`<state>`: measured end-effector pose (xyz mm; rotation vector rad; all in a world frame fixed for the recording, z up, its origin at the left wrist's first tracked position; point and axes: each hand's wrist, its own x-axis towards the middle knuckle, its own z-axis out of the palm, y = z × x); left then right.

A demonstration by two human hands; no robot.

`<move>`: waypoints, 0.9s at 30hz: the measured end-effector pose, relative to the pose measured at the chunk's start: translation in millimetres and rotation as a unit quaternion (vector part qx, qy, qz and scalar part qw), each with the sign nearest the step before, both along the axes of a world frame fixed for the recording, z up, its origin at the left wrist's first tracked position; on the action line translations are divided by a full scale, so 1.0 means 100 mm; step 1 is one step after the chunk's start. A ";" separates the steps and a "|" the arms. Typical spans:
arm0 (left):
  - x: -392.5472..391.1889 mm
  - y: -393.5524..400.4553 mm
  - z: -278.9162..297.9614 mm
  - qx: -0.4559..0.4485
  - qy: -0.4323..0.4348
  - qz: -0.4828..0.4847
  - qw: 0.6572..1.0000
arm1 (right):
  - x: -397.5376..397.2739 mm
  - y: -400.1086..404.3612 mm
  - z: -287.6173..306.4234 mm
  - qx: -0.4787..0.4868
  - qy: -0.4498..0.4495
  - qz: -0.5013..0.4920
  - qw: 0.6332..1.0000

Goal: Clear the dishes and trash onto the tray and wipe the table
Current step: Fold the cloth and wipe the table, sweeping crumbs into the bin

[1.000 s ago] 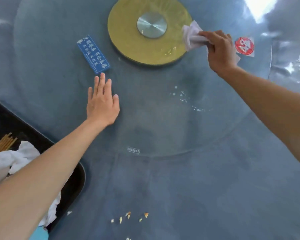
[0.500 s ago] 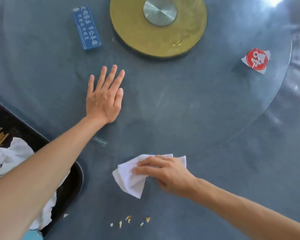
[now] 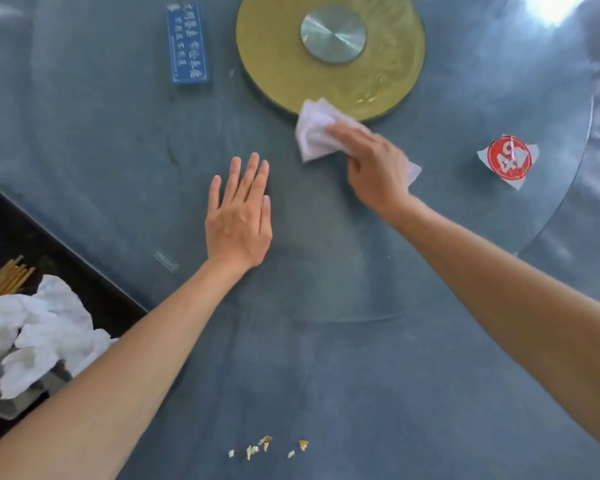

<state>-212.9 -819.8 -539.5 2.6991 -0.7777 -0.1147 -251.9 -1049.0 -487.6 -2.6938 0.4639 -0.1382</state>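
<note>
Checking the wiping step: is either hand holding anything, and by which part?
The right hand grips a white cloth by its near end, bunched under the fingers; the far end lies free. The left hand rests flat on the table, holding nothing.

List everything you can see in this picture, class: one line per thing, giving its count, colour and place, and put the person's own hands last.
Table: one, blue-grey, fills the view.
Glass turntable: one, clear, on the table's middle.
Round disc: one, gold with a silver hub, top centre.
Sign: one, blue with white writing, left of the disc.
Number tag: one, red and white, right side.
Crumbs: several, pale and brown, near the bottom edge.
Tray: one, black, left edge.
Crumpled napkins: several, white, in the tray.
Chopsticks: a bundle, tan, in the tray.
Wiping cloth: one, white, at the disc's near rim.
Left hand: flat on the table.
Right hand: grips the cloth.
</note>
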 end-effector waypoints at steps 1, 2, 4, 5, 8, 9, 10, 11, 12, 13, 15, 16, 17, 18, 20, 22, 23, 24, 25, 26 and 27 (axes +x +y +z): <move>0.04 0.04 -0.01 -0.005 -0.003 -0.006 1.000 | -0.16 0.21 -0.05 0.018 -0.002 0.042 0.999; 0.08 0.08 -0.02 -0.011 -0.003 -0.014 1.000 | -0.38 0.43 -0.10 0.039 0.000 0.085 0.996; 0.16 0.14 -0.03 -0.012 -0.004 -0.025 1.000 | -0.95 0.82 -0.15 0.081 0.005 0.178 0.981; 0.21 0.17 -0.02 -0.008 -0.008 -0.026 1.000 | -1.23 0.98 -0.15 0.105 0.019 0.235 0.966; 0.35 0.23 0.01 -0.006 -0.001 -0.046 0.999 | -1.86 1.18 -0.07 0.125 0.063 0.373 0.917; 0.39 0.26 0.03 -0.004 0.005 -0.053 0.999 | -1.92 1.15 -0.01 0.142 0.057 0.366 0.918; 0.44 0.29 0.05 -0.002 0.007 -0.058 0.998 | -1.89 1.07 0.04 0.169 0.029 0.325 0.930; 0.48 0.32 0.08 0.002 0.005 -0.057 0.998 | -1.79 0.96 0.09 0.195 -0.014 0.267 0.944; 0.51 0.34 0.10 0.007 0.004 -0.047 0.999 | -1.61 0.81 0.14 0.203 -0.061 0.203 0.956; 0.50 0.32 0.14 0.005 0.009 -0.029 1.000 | -1.37 0.61 0.20 0.184 -0.099 0.143 0.967; 0.31 0.14 0.21 -0.020 0.033 0.007 0.999 | -0.80 0.08 0.27 0.094 -0.130 0.044 0.986; 0.16 0.01 0.24 -0.041 0.056 0.021 0.997 | -0.53 -0.16 0.30 0.051 -0.123 0.001 0.991; 0.01 -0.11 0.26 -0.059 0.077 0.031 0.995 | -0.31 -0.33 0.30 0.022 -0.096 -0.028 0.995; -0.14 -0.21 0.25 -0.062 0.085 0.036 0.994 | -0.16 -0.44 0.26 0.009 -0.057 -0.038 0.998; -0.32 -0.25 0.16 -0.030 0.047 0.031 0.998 | -0.08 -0.40 0.14 -0.006 0.001 -0.017 1.000; -0.24 -0.20 0.08 -0.011 0.014 0.028 0.999 | -0.21 -0.14 0.02 -0.008 -0.002 0.032 0.999; -0.15 -0.15 0.05 -0.011 0.011 0.025 1.000 | -0.35 0.02 -0.03 0.003 -0.014 0.061 0.998; -0.09 -0.09 0.03 -0.009 0.010 0.015 1.000 | -0.54 0.19 -0.09 0.024 -0.021 0.095 0.995; -0.04 -0.05 0.02 -0.006 0.012 0.003 1.000 | -0.76 0.37 -0.12 0.049 -0.021 0.134 0.990; 0.00 -0.01 0.01 -0.004 0.012 -0.008 1.000 | -0.99 0.54 -0.14 0.075 -0.014 0.183 0.980; 0.04 0.04 0.01 -0.003 0.014 -0.016 1.000 | -1.21 0.71 -0.14 0.092 -0.004 0.248 0.964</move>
